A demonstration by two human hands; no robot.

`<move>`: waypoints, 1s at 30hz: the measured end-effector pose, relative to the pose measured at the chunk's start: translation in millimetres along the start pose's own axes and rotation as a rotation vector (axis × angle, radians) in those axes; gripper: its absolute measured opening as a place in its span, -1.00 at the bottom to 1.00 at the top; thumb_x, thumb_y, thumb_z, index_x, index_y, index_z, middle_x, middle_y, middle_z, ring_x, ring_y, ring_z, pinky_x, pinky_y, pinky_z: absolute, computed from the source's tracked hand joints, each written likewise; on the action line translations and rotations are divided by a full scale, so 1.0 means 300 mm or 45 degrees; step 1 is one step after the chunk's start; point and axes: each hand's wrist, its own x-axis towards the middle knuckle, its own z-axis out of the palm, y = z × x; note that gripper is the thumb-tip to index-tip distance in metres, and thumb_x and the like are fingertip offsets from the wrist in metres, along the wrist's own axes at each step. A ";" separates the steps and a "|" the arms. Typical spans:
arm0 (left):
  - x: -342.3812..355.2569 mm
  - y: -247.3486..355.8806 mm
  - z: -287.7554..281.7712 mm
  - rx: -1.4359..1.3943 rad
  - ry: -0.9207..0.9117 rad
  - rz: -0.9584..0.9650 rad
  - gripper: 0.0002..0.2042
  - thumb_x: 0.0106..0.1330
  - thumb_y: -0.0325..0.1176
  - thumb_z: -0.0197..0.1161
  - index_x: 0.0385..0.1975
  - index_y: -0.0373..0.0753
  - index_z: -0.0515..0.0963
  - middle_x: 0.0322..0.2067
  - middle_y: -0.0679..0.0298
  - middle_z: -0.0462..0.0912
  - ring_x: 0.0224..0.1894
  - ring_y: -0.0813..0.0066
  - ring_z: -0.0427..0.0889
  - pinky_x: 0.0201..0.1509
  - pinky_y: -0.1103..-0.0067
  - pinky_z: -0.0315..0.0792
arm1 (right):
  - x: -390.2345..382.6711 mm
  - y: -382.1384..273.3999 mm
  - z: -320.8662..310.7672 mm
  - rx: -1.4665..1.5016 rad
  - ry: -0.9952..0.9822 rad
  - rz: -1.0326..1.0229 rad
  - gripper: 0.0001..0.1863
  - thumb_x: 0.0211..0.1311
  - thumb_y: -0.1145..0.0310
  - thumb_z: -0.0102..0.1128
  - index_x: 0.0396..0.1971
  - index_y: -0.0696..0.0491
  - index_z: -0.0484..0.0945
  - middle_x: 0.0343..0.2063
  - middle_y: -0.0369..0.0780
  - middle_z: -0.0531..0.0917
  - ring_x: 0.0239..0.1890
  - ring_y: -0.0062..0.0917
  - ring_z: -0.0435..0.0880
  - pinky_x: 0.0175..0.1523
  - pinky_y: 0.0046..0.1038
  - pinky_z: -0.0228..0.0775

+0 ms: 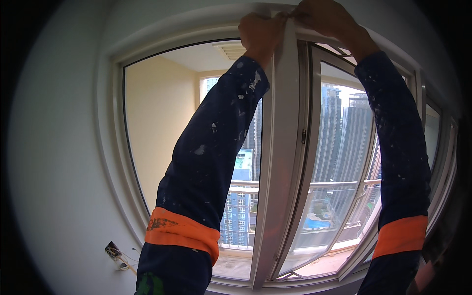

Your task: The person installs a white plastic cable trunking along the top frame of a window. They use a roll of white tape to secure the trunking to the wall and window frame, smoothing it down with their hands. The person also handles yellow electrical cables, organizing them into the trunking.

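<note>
Both my arms reach up to the top of a pale window frame [282, 108]. My left hand [259, 32] is closed, its fingertips pinched at the head of the upright post between the panes. Right beside it, my right hand [325, 18] is closed too, with its fingertips meeting those of the left. Whatever lies between the fingers is too small to make out. To the left of the post is a large glass pane; to its right, a hinged window sash [314, 162] stands swung outward.
An opened wall box [113, 250] with loose wires sits low on the white wall [59, 147] at left. A balcony railing [339, 185] runs beyond the glass, with tall buildings [329, 123] behind. More window frames [445, 162] continue on the right.
</note>
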 end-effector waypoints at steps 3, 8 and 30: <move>0.024 -0.017 0.011 -0.073 0.025 -0.002 -0.49 0.08 -0.04 0.53 -0.24 -0.46 0.73 -0.24 -0.14 0.77 -0.19 -0.07 0.80 -0.01 0.23 0.64 | -0.028 -0.013 0.005 -0.025 0.077 -0.045 -0.76 0.25 0.22 0.22 -0.25 -0.10 0.84 -0.27 -0.13 0.80 -0.17 -0.16 0.76 -0.01 -0.16 0.61; 0.022 -0.014 0.048 -0.078 0.160 0.023 -0.55 0.16 -0.10 0.46 -0.22 -0.46 0.73 -0.24 -0.15 0.77 -0.19 -0.05 0.80 -0.01 0.25 0.62 | -0.028 0.013 0.029 0.018 0.087 -0.014 -0.77 0.27 0.20 0.22 -0.25 -0.13 0.84 -0.24 -0.17 0.81 -0.15 -0.21 0.77 0.00 -0.19 0.62; -0.102 -0.113 0.029 -0.145 -0.075 0.125 -0.50 0.29 -0.14 0.34 0.03 -0.50 0.63 -0.19 -0.11 0.70 -0.14 0.11 0.72 0.01 0.31 0.56 | 0.010 0.048 0.110 0.014 0.075 0.026 -0.58 0.46 0.00 0.14 -0.13 0.03 0.79 -0.19 -0.08 0.74 -0.11 -0.15 0.73 0.05 -0.16 0.53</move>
